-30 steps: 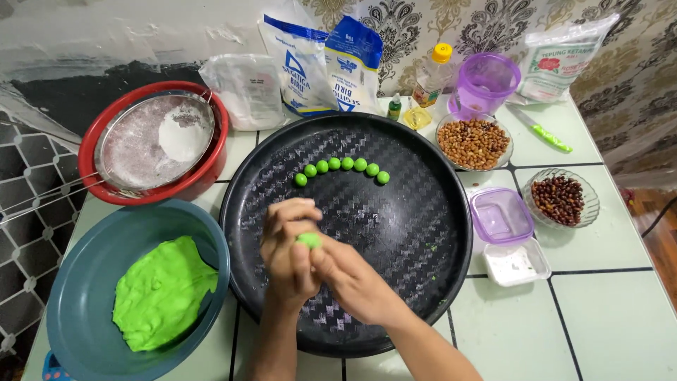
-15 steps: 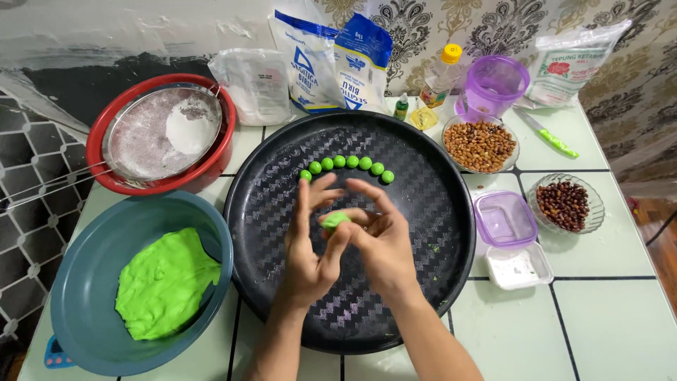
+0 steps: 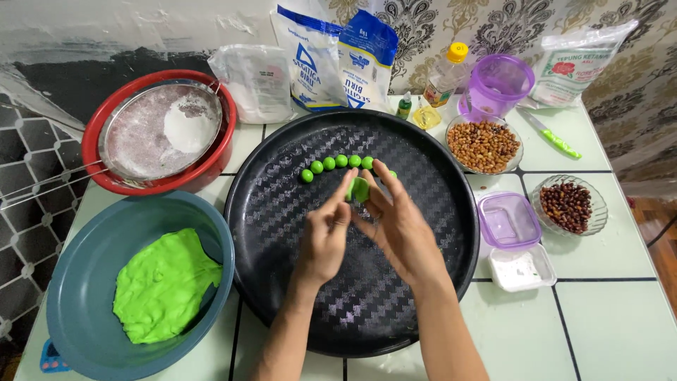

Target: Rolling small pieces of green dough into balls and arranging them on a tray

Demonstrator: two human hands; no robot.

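My left hand (image 3: 326, 236) and my right hand (image 3: 399, 224) meet over the round black tray (image 3: 282, 282), fingertips pinching a small flattened piece of green dough (image 3: 360, 189) between them. Just beyond my fingers a curved row of several small green dough balls (image 3: 331, 165) lies on the tray; my right hand hides its right end. A blue bowl (image 3: 77, 282) at the lower left holds a large lump of green dough (image 3: 163, 286).
A red bowl (image 3: 95, 166) with a metal sieve (image 3: 161, 130) of white flour sits at upper left. Flour bags (image 3: 338, 56), oil bottle (image 3: 446, 74), purple jug (image 3: 497, 85), peanut bowl (image 3: 484, 146), glass bowl of dark beans (image 3: 568, 206), purple-lidded box (image 3: 508, 222) and green knife (image 3: 557, 141) crowd the back and right.
Both hands moved from the tray's middle toward the row of balls. The dough piece went from being pressed between palms to being pinched flat at the fingertips.
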